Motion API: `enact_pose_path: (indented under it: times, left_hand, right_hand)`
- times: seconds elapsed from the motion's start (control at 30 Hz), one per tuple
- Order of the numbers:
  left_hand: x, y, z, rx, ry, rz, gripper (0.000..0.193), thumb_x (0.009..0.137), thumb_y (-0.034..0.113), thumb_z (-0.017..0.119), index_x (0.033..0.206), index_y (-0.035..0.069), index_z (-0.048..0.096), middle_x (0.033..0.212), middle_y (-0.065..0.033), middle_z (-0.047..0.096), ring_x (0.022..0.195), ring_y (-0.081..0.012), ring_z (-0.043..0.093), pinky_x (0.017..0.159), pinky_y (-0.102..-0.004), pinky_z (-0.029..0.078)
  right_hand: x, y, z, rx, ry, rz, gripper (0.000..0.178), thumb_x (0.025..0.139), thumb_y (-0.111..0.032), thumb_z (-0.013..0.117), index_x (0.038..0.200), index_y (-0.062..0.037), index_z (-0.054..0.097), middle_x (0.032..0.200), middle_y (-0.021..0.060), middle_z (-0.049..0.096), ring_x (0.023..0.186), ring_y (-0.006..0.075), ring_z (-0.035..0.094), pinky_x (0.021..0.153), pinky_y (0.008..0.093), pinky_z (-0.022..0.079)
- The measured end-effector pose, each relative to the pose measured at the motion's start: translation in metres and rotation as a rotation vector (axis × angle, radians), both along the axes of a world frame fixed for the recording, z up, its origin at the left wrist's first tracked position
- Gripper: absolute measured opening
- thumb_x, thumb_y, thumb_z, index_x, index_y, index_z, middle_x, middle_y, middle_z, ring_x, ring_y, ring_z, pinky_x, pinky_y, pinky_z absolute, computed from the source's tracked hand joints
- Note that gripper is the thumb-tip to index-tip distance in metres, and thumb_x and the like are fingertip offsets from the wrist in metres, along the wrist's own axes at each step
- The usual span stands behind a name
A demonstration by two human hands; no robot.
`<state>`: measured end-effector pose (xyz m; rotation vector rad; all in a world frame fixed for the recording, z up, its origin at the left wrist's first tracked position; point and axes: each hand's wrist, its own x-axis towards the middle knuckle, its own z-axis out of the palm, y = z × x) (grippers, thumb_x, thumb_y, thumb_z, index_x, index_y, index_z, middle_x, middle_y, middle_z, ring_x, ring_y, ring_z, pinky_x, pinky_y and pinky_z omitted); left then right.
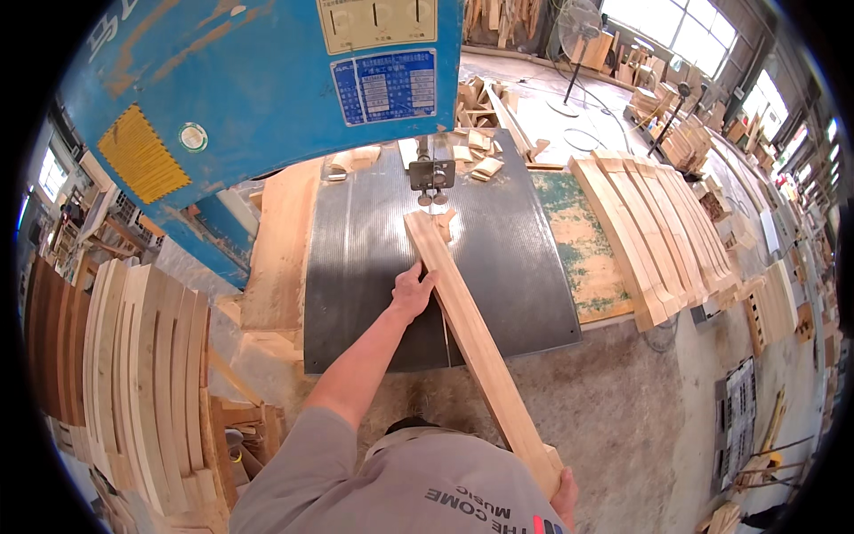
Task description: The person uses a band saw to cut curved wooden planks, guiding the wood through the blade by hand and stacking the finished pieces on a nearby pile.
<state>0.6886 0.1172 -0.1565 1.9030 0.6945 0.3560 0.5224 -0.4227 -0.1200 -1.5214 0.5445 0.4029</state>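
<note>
The left hand, thumb and forefinger spread apart, rests against the left side of a long wooden board. The right hand touches the board's near end; much of it is hidden by the grey shirt, so I cannot tell whether it pinches the wood. The board lies at a slant across the near edge of the black tabletop, its far end near the middle, just short of the metal blade guide. Pale offcuts lie by the far edge, under the blue machine body. Beyond the right edge, curved wooden pieces lie in a row on a worn green panel. Left of the near left corner, well apart, stand pale planks next to dark brown ones
</note>
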Motion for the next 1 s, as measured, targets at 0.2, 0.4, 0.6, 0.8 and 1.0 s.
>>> enact_pose_path:
  times: [0.2,0.4,0.6,0.8,1.0]
  left_hand:
    - [0.004,0.003,-0.002,-0.008,-0.004,0.005,0.063,0.092,0.048,0.057,0.140,0.007,0.049,0.123,-0.0221,0.062,0.117,-0.0374,0.057,0.100,-0.0460,0.042]
    - [0.006,0.007,0.000,-0.048,-0.012,-0.010,0.062,0.093,0.047,0.057,0.140,0.006,0.049,0.124,-0.0217,0.062,0.117,-0.0369,0.058,0.100,-0.0457,0.042]
    - [0.009,0.015,0.003,-0.088,-0.032,-0.032,0.061,0.093,0.043,0.058,0.140,0.005,0.049,0.123,-0.0208,0.063,0.116,-0.0350,0.059,0.099,-0.0432,0.043]
    - [0.005,0.021,0.022,-0.174,-0.094,-0.074,0.056,0.094,0.034,0.058,0.140,0.004,0.049,0.121,-0.0194,0.064,0.113,-0.0295,0.062,0.097,-0.0381,0.046]
    - [0.001,0.029,0.032,-0.235,-0.060,-0.128,0.054,0.096,0.024,0.057,0.144,0.002,0.045,0.127,-0.0116,0.061,0.115,-0.0186,0.056,0.101,-0.0321,0.042]
  right_hand:
    - [0.005,-0.013,-0.032,0.122,0.078,-0.092,0.043,0.089,-0.042,0.058,0.102,-0.0017,0.061,0.093,0.0065,0.061,0.084,0.0174,0.060,0.073,0.0355,0.048]
    - [0.008,0.010,0.007,-0.020,0.023,-0.040,0.042,0.089,-0.044,0.058,0.103,-0.0044,0.061,0.094,0.0058,0.060,0.085,0.0169,0.059,0.073,0.0348,0.048]
    - [-0.004,0.020,-0.001,0.011,0.016,-0.061,0.044,0.090,-0.045,0.059,0.103,-0.0033,0.060,0.095,0.0060,0.060,0.085,0.0176,0.059,0.073,0.0360,0.048]
    - [-0.020,0.048,0.017,0.012,-0.041,-0.009,0.041,0.093,-0.040,0.056,0.105,-0.0010,0.060,0.095,0.0062,0.061,0.086,0.0174,0.060,0.074,0.0357,0.049]
    - [-0.053,0.031,-0.012,-0.367,-0.032,0.184,0.050,0.098,-0.042,0.046,0.108,0.0025,0.065,0.103,0.0080,0.067,0.094,0.0181,0.060,0.079,0.0346,0.048]
